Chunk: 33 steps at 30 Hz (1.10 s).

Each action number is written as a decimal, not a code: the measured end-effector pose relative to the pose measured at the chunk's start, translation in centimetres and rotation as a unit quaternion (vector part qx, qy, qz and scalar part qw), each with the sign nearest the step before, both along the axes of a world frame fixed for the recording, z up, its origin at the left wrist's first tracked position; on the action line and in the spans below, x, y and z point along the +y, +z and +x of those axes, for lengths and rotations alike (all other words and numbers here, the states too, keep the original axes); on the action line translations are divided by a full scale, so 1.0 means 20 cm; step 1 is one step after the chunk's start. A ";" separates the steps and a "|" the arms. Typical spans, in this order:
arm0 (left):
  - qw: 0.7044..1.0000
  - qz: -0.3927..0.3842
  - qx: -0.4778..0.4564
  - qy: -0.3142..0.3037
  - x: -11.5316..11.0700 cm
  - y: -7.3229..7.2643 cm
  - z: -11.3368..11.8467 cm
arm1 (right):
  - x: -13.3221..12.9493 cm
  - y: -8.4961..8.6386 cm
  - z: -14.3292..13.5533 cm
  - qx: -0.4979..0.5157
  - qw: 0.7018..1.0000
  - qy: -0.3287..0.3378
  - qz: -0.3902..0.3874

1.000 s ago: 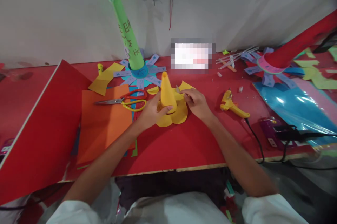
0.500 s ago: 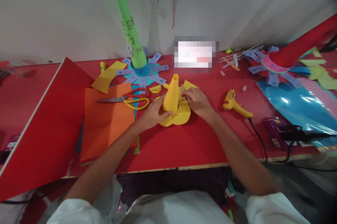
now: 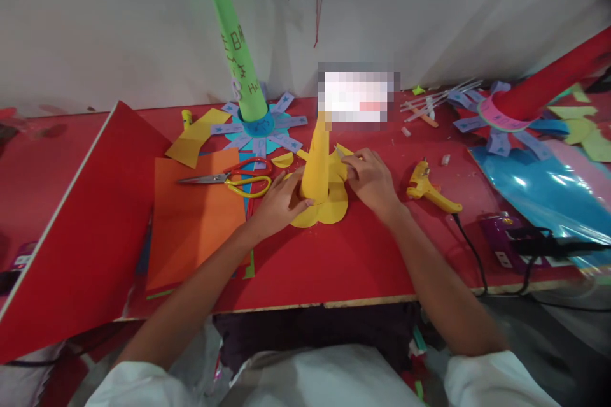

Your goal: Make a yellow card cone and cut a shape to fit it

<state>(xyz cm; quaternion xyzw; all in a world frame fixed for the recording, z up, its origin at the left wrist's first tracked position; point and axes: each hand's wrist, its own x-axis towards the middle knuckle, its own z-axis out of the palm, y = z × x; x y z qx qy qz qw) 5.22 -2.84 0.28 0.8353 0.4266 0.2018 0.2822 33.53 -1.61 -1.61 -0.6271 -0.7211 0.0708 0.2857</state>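
A yellow paper cone [image 3: 316,168] stands upright on a yellow paper flower-shaped base [image 3: 333,208]. My left hand [image 3: 281,202] is closed around the cone's lower left side, thumb in front and fingers behind. At the base's right edge, my right hand [image 3: 371,181] is closed in a pinch. A small greyish tip shows by its fingertips, too small to name. Scissors [image 3: 233,179] with red and yellow handles lie left of my left hand, partly over orange paper sheets [image 3: 198,222].
A yellow glue gun [image 3: 429,189] with a black cord lies to the right. Behind stands a green paper tube [image 3: 243,76] with a star top. A red paper tube [image 3: 554,76] leans at the right. A red board [image 3: 90,222] slants up at the left.
The cone now stands straighter and slightly further right. My right hand has shifted a little right and up, while my left hand stays at the cone's base.
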 end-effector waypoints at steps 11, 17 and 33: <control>0.992 0.075 0.086 -0.049 -0.02 -0.05 -0.04 | -0.13 0.08 -0.11 0.057 0.946 0.299 -0.114; 0.990 0.102 0.088 -0.048 -0.03 -0.06 -0.05 | -0.15 0.02 -0.09 -0.031 0.953 0.282 -0.109; 0.996 0.058 0.068 -0.016 -0.05 -0.06 -0.06 | -0.17 -0.04 -0.07 -0.037 0.958 0.267 -0.099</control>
